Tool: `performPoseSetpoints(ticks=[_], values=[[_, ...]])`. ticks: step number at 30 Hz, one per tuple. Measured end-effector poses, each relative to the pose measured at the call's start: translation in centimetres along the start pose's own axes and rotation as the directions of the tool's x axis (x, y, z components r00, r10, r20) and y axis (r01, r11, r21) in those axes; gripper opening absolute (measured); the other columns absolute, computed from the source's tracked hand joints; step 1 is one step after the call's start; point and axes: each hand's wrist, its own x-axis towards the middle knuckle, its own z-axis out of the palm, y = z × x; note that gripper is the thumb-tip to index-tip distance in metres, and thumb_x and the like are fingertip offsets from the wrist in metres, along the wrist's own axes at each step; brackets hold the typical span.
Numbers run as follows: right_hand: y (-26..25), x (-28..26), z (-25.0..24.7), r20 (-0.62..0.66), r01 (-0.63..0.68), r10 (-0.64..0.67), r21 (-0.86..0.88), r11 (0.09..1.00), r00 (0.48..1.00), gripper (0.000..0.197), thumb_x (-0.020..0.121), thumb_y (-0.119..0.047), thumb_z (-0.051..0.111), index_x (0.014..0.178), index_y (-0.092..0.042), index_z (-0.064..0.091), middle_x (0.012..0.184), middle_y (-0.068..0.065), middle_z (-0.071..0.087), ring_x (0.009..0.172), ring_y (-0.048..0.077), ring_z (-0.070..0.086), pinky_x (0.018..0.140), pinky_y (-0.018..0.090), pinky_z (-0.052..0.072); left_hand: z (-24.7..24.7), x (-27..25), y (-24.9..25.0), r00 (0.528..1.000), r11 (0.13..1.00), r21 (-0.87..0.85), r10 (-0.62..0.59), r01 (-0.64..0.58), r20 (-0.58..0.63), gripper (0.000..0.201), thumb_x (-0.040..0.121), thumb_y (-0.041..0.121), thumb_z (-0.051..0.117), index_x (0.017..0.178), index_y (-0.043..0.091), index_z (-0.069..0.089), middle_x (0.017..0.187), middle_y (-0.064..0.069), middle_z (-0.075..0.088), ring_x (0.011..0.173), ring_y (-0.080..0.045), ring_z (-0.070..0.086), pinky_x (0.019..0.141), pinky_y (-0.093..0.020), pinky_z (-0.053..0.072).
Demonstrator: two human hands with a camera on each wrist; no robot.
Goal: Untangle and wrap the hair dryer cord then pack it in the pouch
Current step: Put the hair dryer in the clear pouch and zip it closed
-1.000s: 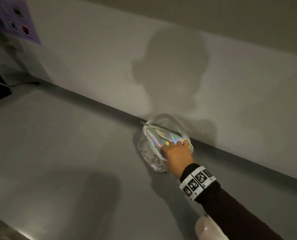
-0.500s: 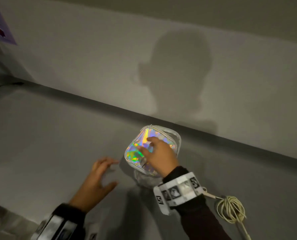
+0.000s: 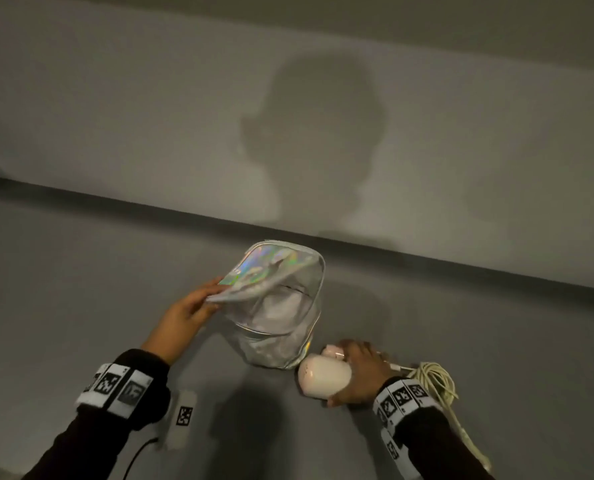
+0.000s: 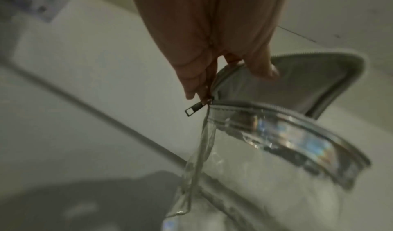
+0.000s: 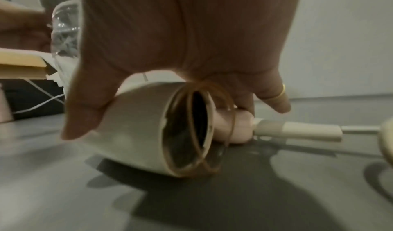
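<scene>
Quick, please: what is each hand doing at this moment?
Left hand: pinches the open flap of the pouch, holding it up.
Right hand: grips the hair dryer lying on the table.

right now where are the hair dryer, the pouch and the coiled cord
hair dryer [image 3: 325, 379], head view, on its pale barrel
pouch [image 3: 281, 320], head view, on its clear side wall
coiled cord [image 3: 434, 379], head view, on the bundled loops

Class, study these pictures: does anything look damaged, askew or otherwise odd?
Little stands out. The pale pink hair dryer, gripped by the right hand, has small chips along its nozzle rim. The holographic clear pouch leans with its flap held up by the left hand. The cream cord bundle lies loosely coiled.
</scene>
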Motion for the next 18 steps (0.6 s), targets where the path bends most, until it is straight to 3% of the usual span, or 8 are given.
performPoseSetpoints(ticks=[2, 3, 5, 8, 12, 14, 16, 18], values=[[-0.3, 0.2, -0.6, 0.021, 0.001, -0.001, -0.027, 1.0, 1.0, 0.11, 0.033, -0.061, 0.077, 0.127, -0.034, 0.027, 0.13, -0.002, 0.046, 0.12, 0.025, 0.042, 0.107, 0.048, 0.027, -0.5, 0.7, -0.2, 0.978, 0.959, -0.247, -0.173, 0.14, -0.118, 0.015, 0.093, 0.022, 0.048, 0.088, 0.025, 0.062, 0.094, 0.006, 0.065, 0.094, -0.008, 0.057, 0.085, -0.013, 0.044], [-0.5, 0.3, -0.8, 0.033, 0.01, -0.009, -0.039, 0.999, 0.999, 0.11, 0.034, -0.058, 0.079, 0.127, -0.034, 0.027, 0.129, -0.001, 0.047, 0.118, 0.025, 0.044, 0.105, 0.046, 0.031, -0.8, 1.3, -0.4, 0.96, 0.91, -0.375, -0.243, 0.176, -0.142, 0.018, 0.094, 0.03, 0.045, 0.096, 0.019, 0.06, 0.099, -0.003, 0.064, 0.093, -0.014, 0.059, 0.084, -0.019, 0.048], [-1.0, 0.0, -1.3, 0.04, 0.036, -0.033, -0.077, 0.996, 0.999, 0.11, 0.037, -0.054, 0.081, 0.129, -0.034, 0.025, 0.128, 0.0, 0.046, 0.117, 0.026, 0.043, 0.102, 0.044, 0.036, -1.3, 2.4, -0.9, 0.938, 0.83, -0.518, -0.319, 0.207, -0.136, 0.033, 0.097, 0.033, 0.035, 0.118, 0.011, 0.05, 0.114, -0.012, 0.059, 0.09, -0.013, 0.062, 0.077, -0.019, 0.055], [-1.6, -1.8, -2.4, -0.022, 0.054, -0.057, -0.123, 0.991, 0.998, 0.11, 0.037, -0.058, 0.078, 0.13, -0.035, 0.024, 0.127, 0.0, 0.043, 0.115, 0.025, 0.04, 0.101, 0.045, 0.036, -1.8, 4.1, -0.9, 0.937, 0.794, -0.548, -0.345, 0.264, -0.048, 0.044, 0.097, 0.036, 0.029, 0.131, 0.01, 0.039, 0.121, -0.017, 0.055, 0.093, -0.019, 0.061, 0.068, -0.02, 0.058], [-2.2, -6.6, -6.4, -0.176, 0.083, -0.073, 0.051, 0.995, 0.982, 0.106, 0.035, -0.066, 0.075, 0.126, -0.04, 0.027, 0.119, -0.007, 0.043, 0.11, 0.018, 0.042, 0.092, 0.037, 0.044, -1.8, 5.6, -0.4, 0.935, 0.79, -0.517, -0.349, 0.329, 0.061, 0.04, 0.096, 0.039, 0.027, 0.127, 0.016, 0.041, 0.121, -0.017, 0.055, 0.09, -0.023, 0.061, 0.063, -0.023, 0.059], [-2.6, -9.8, -9.3, -0.303, 0.146, -0.097, 0.145, 0.979, 0.948, 0.099, 0.033, -0.072, 0.073, 0.119, -0.05, 0.028, 0.115, -0.013, 0.045, 0.104, 0.012, 0.048, 0.085, 0.032, 0.048, -1.4, 6.2, 0.0, 0.932, 0.792, -0.501, -0.348, 0.349, 0.099, 0.042, 0.096, 0.039, 0.028, 0.129, 0.015, 0.041, 0.12, -0.015, 0.055, 0.09, -0.022, 0.062, 0.063, -0.023, 0.059], [-3.2, -13.1, -12.4, -0.412, 0.213, -0.083, 0.281, 0.936, 0.907, 0.089, 0.033, -0.071, 0.073, 0.108, -0.061, 0.026, 0.111, -0.023, 0.048, 0.096, 0.001, 0.054, 0.074, 0.018, 0.049, -1.0, 6.8, 0.3, 0.932, 0.798, -0.484, -0.338, 0.359, 0.135, 0.047, 0.096, 0.04, 0.029, 0.133, 0.013, 0.039, 0.121, -0.016, 0.056, 0.089, -0.021, 0.062, 0.063, -0.023, 0.059], [-4.2, -15.9, -15.5, -0.491, 0.284, -0.046, 0.423, 0.86, 0.87, 0.082, 0.036, -0.067, 0.071, 0.105, -0.062, 0.026, 0.109, -0.029, 0.047, 0.091, -0.013, 0.055, 0.062, 0.006, 0.047, -0.7, 7.3, 0.5, 0.931, 0.8, -0.478, -0.333, 0.364, 0.151, 0.047, 0.095, 0.041, 0.03, 0.134, 0.014, 0.038, 0.122, -0.016, 0.055, 0.089, -0.021, 0.062, 0.062, -0.023, 0.059]])
